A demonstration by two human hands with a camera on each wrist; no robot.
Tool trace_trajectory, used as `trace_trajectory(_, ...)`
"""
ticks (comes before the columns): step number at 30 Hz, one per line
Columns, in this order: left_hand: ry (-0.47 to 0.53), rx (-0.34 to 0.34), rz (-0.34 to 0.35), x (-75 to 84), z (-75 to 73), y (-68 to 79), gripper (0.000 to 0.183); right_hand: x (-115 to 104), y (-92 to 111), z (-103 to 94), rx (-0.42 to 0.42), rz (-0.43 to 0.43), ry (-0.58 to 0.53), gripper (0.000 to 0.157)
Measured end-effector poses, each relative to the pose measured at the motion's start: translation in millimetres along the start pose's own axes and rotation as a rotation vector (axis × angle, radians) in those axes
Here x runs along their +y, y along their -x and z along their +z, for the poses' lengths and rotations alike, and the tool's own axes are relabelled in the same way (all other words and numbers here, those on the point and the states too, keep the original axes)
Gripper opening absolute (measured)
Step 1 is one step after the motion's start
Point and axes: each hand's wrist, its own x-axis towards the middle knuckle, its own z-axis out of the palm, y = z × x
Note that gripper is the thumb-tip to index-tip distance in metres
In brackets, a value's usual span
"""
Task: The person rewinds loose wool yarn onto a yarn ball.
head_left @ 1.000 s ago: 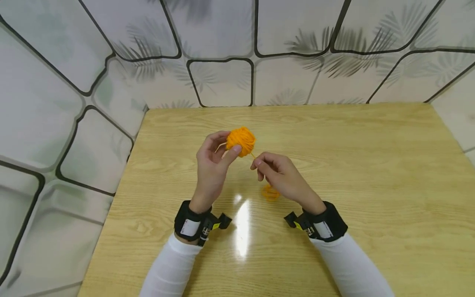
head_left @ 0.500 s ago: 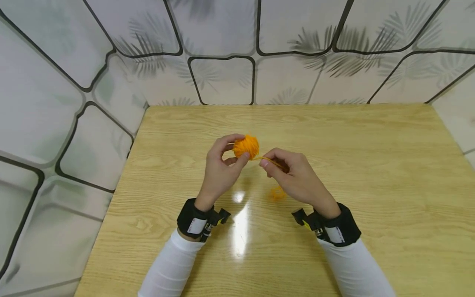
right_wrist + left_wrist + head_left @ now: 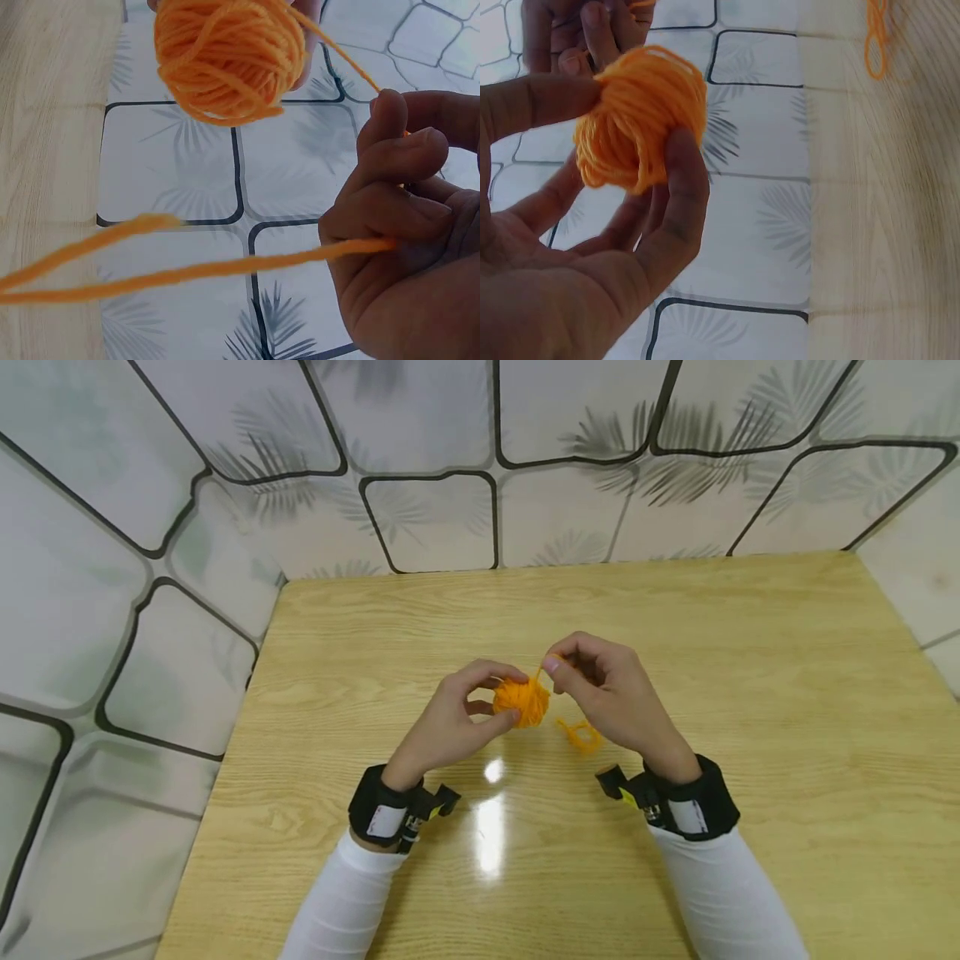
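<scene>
My left hand (image 3: 461, 718) holds a ball of orange yarn (image 3: 522, 702) between thumb and fingertips, above the table. In the left wrist view the yarn ball (image 3: 641, 120) shows its wound strands, with a finger on one side and the thumb on the other. To its right, my right hand (image 3: 611, 685) pinches the yarn strand (image 3: 341, 52) that runs from the ball. The strand passes through the curled fingers of the right hand (image 3: 405, 187) and leaves below them as a yarn tail (image 3: 247, 266). A loose loop of yarn (image 3: 583, 739) shows below the right hand in the head view.
A wood-grain table (image 3: 360, 635) lies beneath both hands. Behind it and on the left stand pale panels (image 3: 435, 522) with dark outlines and leaf prints. Black wrist straps (image 3: 386, 810) with small cameras sit over white sleeves.
The left hand has come down and right with the yarn ball. The right hand has gone right and up, taking the strand from below the ball to over its top.
</scene>
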Motion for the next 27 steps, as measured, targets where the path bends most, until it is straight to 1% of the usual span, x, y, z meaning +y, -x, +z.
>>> trace_trajectory(3,0.107,-0.068,0.029,3.0,-1.2,0.4,0.033,2,-4,-1.4,0.034,0.016,-0.039,0.021)
trace_trajectory(5,0.18,-0.109,0.063,5.5,-1.9,0.6,0.034,3,-6,-2.2,0.048,0.027,-0.064,0.023)
trace_trajectory(8,0.28,-0.15,0.11,9.7,-2.9,1.4,0.035,8,-10,-2.4,0.056,0.045,-0.094,0.026)
trace_trajectory(11,0.37,-0.166,0.148,13.1,-4.1,2.4,0.037,15,-12,-0.2,0.067,0.074,-0.134,0.027)
trace_trajectory(14,0.433,-0.145,0.175,15.7,-5.3,2.5,0.037,23,-13,4.0,0.069,0.109,-0.17,0.028)
trace_trajectory(18,0.473,-0.046,0.202,18.4,-6.2,1.4,0.036,33,-12,10.4,0.05,0.153,-0.189,0.03)
trace_trajectory(21,0.572,0.061,0.188,19.7,-9.4,2.2,0.035,37,-13,17.6,0.02,0.169,-0.187,0.03)
trace_trajectory(23,0.661,0.144,0.167,20.0,-11.7,2.0,0.035,37,-13,22.6,-0.003,0.17,-0.176,0.029)
trace_trajectory(25,0.73,0.24,0.154,19.9,-13.9,1.4,0.035,35,-13,27.8,-0.034,0.172,-0.164,0.026)
trace_trajectory(27,0.748,0.347,0.152,19.2,-15.8,0.3,0.034,27,-12,32.7,-0.071,0.168,-0.134,0.023)
